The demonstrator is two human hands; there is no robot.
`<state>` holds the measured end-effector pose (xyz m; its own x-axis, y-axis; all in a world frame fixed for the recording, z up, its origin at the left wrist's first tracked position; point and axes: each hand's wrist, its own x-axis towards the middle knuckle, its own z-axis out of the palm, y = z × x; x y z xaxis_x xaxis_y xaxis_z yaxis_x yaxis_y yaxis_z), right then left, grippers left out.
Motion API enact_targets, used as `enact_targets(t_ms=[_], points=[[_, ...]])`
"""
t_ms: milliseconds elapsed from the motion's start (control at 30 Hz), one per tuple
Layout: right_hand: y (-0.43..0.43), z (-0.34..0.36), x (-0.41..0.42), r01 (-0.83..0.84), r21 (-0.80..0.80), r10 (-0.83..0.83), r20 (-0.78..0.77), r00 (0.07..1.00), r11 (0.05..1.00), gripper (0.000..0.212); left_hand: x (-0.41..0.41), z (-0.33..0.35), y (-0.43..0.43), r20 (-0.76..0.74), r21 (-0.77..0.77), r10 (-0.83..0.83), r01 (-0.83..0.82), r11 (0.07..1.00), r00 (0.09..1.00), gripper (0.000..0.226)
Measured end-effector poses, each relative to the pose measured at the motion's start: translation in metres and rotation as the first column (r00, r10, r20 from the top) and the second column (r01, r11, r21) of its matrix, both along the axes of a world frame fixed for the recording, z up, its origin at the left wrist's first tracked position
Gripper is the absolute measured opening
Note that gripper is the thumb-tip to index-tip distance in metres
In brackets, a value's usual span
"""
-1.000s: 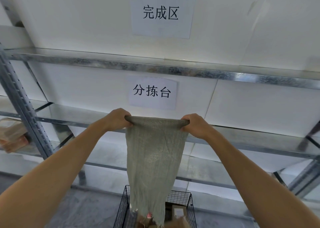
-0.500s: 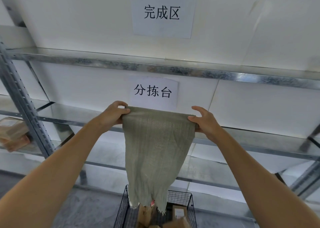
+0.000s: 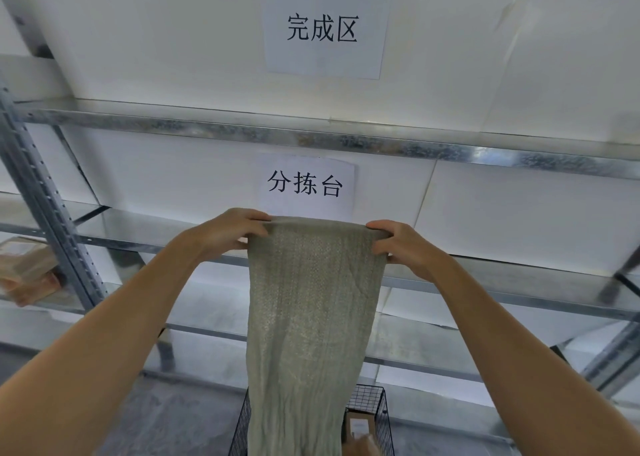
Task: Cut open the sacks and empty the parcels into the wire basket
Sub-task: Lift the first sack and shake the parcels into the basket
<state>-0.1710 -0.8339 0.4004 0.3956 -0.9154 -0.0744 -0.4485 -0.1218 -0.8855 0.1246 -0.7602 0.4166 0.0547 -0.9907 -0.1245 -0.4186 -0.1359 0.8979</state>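
Note:
A grey-green woven sack [image 3: 311, 317] hangs upside down in front of me, held up by its top edge. My left hand [image 3: 230, 230] grips its left corner and my right hand [image 3: 405, 248] grips its right corner, both arms stretched forward. The sack's lower end drops into a black wire basket [image 3: 375, 407] on the floor below. Inside the basket a brown parcel [image 3: 358, 428] with a white label shows to the right of the sack. The sack's open mouth is out of sight at the bottom edge.
A galvanised metal shelf rack [image 3: 311, 137] stands behind the sack, with an upright post [image 3: 38, 192] at the left. Two paper signs [image 3: 323, 30] hang on the white wall. Brown packages [image 3: 27, 268] lie on the left shelf. The floor is grey concrete.
The sack went up, then dropped lower again, so its frayed open end has left the view. My right hand's fingers have closed over the corner again.

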Motion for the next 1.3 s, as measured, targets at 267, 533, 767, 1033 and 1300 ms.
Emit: enact_targets(t_ms=[267, 533, 767, 1033, 1300], points=[[-0.002, -0.008, -0.002, 0.046, -0.363, -0.12, -0.185, 0.975, 0.931, 0.008, -0.005, -0.011, -0.003, 0.425, -0.171, 0.075, -0.001, 0.985, 0.902, 0.027], [0.0, -0.005, -0.02, 0.165, -0.078, -0.163, 0.035, 0.986, 0.983, 0.019, 0.001, -0.014, 0.001, 0.0, -0.049, 0.075, -0.075, 0.996, 0.997, 0.02], [0.007, -0.003, -0.016, 0.214, -0.108, -0.193, 0.178, 0.965, 0.971, 0.026, -0.006, -0.015, -0.001, -0.08, -0.117, 0.237, -0.245, 0.962, 0.968, 0.02], [0.013, 0.004, -0.013, 0.094, 0.001, -0.093, 0.081, 0.992, 0.996, 0.023, -0.009, 0.002, 0.005, 0.116, 0.015, -0.032, 0.03, 0.999, 0.993, 0.022], [0.01, -0.008, -0.008, -0.028, -0.261, -0.042, -0.258, 0.965, 0.965, 0.033, -0.021, -0.01, 0.0, 0.487, -0.093, -0.009, 0.063, 0.994, 0.873, 0.015]])
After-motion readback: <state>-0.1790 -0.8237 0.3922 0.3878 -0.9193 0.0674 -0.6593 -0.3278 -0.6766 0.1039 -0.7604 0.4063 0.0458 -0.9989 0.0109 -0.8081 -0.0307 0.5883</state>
